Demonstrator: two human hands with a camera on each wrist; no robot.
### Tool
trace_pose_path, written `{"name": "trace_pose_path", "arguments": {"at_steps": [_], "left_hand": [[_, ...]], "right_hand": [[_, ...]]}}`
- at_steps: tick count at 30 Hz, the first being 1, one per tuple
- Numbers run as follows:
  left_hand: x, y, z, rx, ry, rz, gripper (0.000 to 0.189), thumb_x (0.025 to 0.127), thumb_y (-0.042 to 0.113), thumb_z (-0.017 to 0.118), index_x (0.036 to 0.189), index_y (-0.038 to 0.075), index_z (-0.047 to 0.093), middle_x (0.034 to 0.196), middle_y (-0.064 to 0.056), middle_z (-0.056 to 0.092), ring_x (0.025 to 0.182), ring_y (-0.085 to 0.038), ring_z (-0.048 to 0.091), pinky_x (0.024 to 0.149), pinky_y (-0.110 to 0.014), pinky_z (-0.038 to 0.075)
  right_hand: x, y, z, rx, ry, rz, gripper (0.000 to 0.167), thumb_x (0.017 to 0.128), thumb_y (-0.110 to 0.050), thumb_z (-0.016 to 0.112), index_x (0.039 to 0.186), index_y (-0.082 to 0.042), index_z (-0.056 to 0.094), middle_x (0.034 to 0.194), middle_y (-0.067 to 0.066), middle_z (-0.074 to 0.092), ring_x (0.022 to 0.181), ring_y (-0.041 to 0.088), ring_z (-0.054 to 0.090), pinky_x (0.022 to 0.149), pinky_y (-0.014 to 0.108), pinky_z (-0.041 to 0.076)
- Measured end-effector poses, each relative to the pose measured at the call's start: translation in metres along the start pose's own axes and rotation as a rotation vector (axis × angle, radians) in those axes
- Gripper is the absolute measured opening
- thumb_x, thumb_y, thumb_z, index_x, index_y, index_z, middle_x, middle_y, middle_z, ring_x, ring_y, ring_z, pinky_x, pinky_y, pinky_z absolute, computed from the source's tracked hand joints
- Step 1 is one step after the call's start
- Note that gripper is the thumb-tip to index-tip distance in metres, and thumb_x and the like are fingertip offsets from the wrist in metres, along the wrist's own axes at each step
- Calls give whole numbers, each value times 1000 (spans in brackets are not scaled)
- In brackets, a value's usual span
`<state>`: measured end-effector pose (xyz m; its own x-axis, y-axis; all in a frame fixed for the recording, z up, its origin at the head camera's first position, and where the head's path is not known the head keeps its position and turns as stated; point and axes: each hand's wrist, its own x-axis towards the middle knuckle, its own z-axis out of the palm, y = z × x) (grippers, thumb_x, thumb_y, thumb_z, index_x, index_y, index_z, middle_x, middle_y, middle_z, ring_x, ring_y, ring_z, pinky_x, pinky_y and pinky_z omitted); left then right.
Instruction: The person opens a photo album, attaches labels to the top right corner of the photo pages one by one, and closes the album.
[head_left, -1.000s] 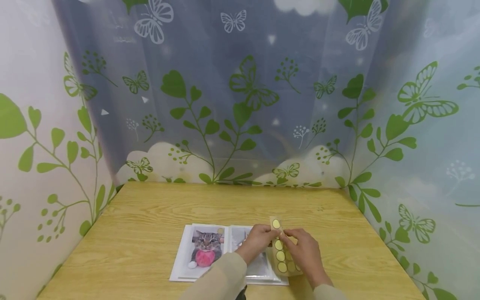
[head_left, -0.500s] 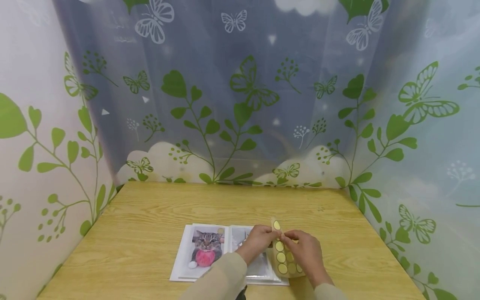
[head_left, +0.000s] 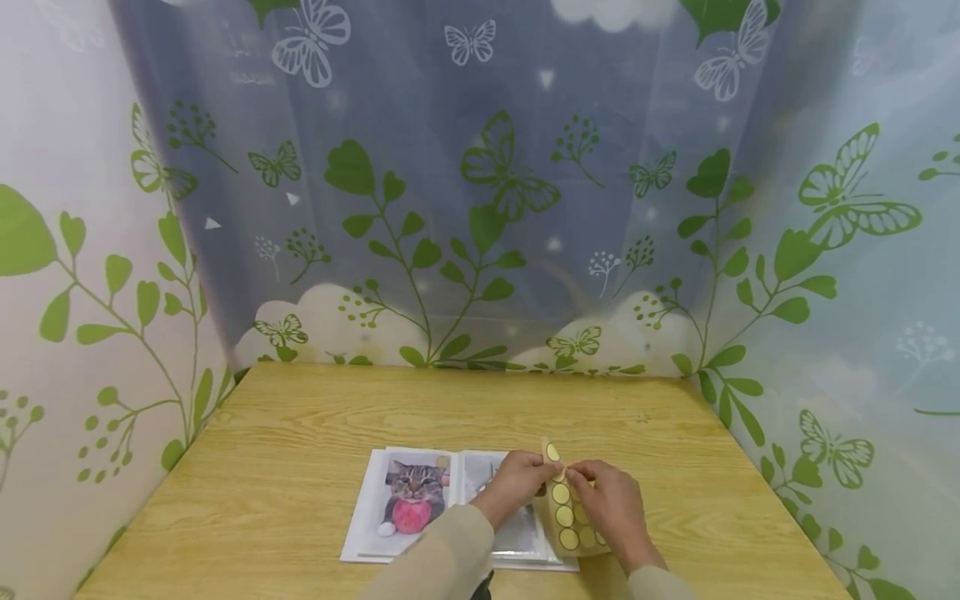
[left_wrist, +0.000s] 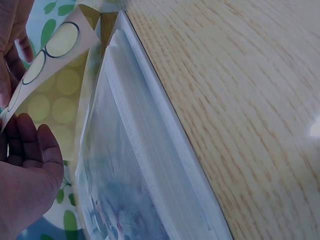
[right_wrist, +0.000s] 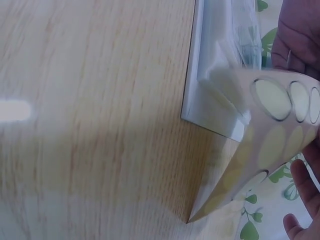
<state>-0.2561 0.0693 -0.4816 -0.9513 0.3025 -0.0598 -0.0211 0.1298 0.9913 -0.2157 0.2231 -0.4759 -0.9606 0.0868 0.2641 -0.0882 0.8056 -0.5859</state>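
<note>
A sheet of round yellow stickers point(head_left: 564, 517) is raised over the right edge of an open photo album point(head_left: 363, 521). My left hand point(head_left: 512, 481) pinches the sheet's left edge near its top. My right hand point(head_left: 613, 506) pinches at the sheet beside the left fingertips; whether it grips one sticker or the backing is hidden. In the left wrist view the sheet point(left_wrist: 87, 42) curves between both hands. The right wrist view shows the sheet point(right_wrist: 277, 131) bent, its lower corner near the table. The album's left page bears a cat photo point(head_left: 412, 492) with a small round sticker point(head_left: 443, 461) at its upper right corner.
The album lies on a wood-grain table point(head_left: 315, 417). A printed curtain point(head_left: 420, 275) with butterflies and leaves surrounds the table at the back and sides. My left sleeve point(head_left: 438, 554) covers part of the album's lower edge.
The sheet has tilted slightly and its lower part has shifted a little to the right. My fingertips have moved slightly down and apart along it. The album stays in place.
</note>
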Motion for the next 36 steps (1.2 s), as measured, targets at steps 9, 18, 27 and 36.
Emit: {"name": "trace_pose_path", "arguments": {"at_steps": [9, 18, 27, 36], "left_hand": [[0, -1, 1, -29, -14, 33, 23, 95, 14, 66, 87, -7, 73, 69, 5, 60, 66, -9, 51, 65, -25, 49], [-1, 0, -1, -3, -12, 25, 23, 95, 17, 65, 87, -4, 73, 74, 2, 64, 67, -9, 53, 66, -25, 49], [1, 0, -3, -90, -1, 18, 22, 96, 15, 63, 100, -3, 73, 89, -5, 71, 82, -19, 67, 75, -33, 57], [5, 1, -5, -177, -7, -36, 49, 98, 44, 57, 97, -2, 72, 79, -3, 69, 73, -15, 64, 78, -39, 57]], "right_hand": [[0, 0, 1, 2, 7, -4, 16, 97, -18, 63, 100, -8, 74, 97, 8, 73, 88, 28, 68, 73, 45, 56], [0, 2, -1, 8, 24, 52, 17, 97, -20, 63, 103, -9, 74, 100, 8, 72, 92, 29, 66, 77, 48, 54], [0, 1, 5, 42, 67, -28, 27, 91, -30, 73, 109, -10, 75, 112, 11, 71, 103, 33, 65, 88, 53, 52], [1, 1, 8, 28, 127, -158, 23, 87, -14, 75, 109, -7, 74, 110, 10, 72, 107, 34, 65, 106, 68, 29]]}}
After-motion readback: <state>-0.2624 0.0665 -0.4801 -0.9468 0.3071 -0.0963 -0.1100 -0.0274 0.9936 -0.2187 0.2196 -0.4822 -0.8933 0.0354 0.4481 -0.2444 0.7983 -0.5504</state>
